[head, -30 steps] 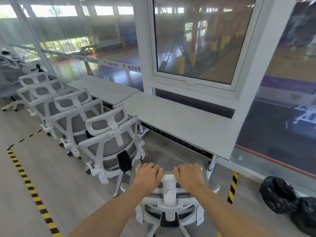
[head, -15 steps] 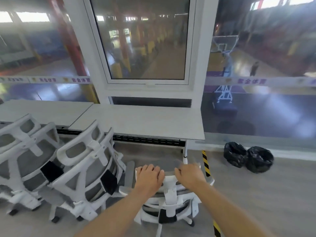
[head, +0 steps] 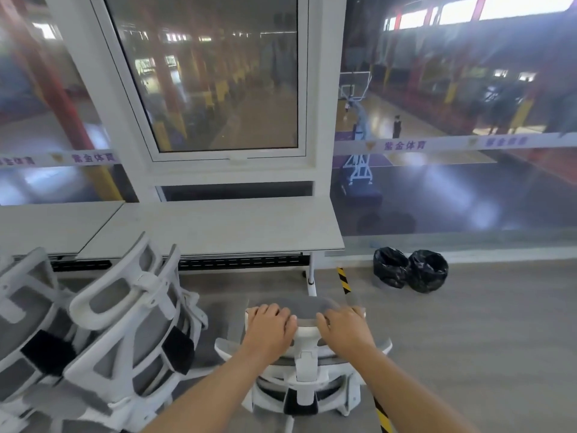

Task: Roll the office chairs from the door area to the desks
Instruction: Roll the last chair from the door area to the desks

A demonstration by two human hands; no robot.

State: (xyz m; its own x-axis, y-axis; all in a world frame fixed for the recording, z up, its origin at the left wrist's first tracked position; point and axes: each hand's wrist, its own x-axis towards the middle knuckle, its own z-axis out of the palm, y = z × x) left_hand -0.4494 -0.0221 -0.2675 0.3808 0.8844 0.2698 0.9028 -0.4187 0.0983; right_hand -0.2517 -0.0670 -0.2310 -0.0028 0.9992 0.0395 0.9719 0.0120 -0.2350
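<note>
Clamped over the top edge of a grey-padded headrest, the person's left grip (head: 270, 326) and right grip (head: 345, 329) are sitting side by side, fingers curling down over the front, both closed on it. That headrest is crowning a white-framed, grey-mesh office chair (head: 307, 379), which is standing on the grey floor just short of the right end of the long pale-grey worktop (head: 218, 226), facing it and not yet tucked under.

Just beside it on the left, a matching white mesh chair (head: 125, 323) is leaning its back close. The worktop's slim white leg (head: 311, 276) is standing near the chair's front, with a yellow-and-black floor stripe (head: 343, 276) running alongside. Two black bin bags (head: 409, 270) are sitting well apart to the right.

From where I'm standing, the likely trouble is the wheeled base, hidden below, catching that leg or the neighbour's frame if pushed in crooked. Pressing on the headrest alone may also be tipping it rather than rolling the chair.
</note>
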